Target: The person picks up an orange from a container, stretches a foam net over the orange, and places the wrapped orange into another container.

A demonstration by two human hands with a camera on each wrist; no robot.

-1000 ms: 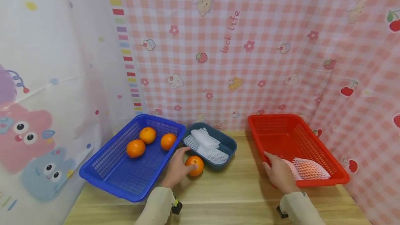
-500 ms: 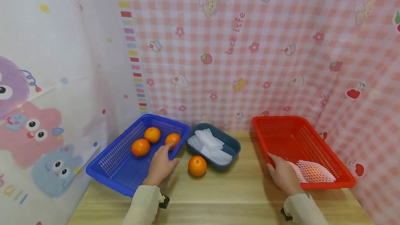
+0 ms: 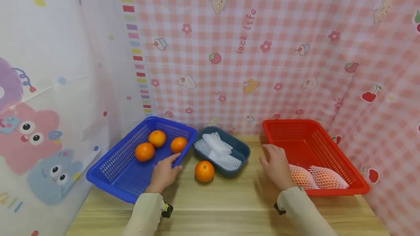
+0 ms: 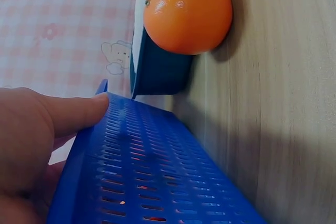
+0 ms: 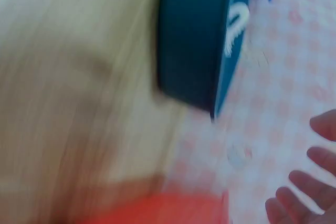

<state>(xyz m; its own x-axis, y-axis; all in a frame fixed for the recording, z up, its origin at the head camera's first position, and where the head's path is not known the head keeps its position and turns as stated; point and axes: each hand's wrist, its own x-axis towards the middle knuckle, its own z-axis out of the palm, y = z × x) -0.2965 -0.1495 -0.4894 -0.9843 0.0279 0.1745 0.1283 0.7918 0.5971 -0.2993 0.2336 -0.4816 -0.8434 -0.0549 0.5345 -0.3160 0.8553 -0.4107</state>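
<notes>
My left hand (image 3: 164, 172) rests on the right rim of the blue basket (image 3: 108, 172), fingers straight and holding nothing; the left wrist view shows a finger of the left hand (image 4: 31, 135) lying along the blue basket's rim (image 4: 152, 161). Three bare oranges (image 3: 144, 151) lie inside. A loose orange (image 3: 204, 170) sits on the wooden table just right of that hand, and the left wrist view shows the orange (image 4: 187, 11) against the dark tray. My right hand (image 3: 277, 165) hovers with spread fingers at the red basket's (image 3: 295, 134) left edge, empty.
A dark teal tray (image 3: 241, 148) with white foam nets (image 3: 216, 148) stands between the baskets. Two net-wrapped oranges (image 3: 326, 177) lie in the red basket's near end. Patterned cloth walls close in the back and both sides. The right wrist view is blurred.
My left hand let go of the loose orange and moved left onto the blue basket's rim. My right hand drew back left out of the red basket, away from the wrapped oranges.
</notes>
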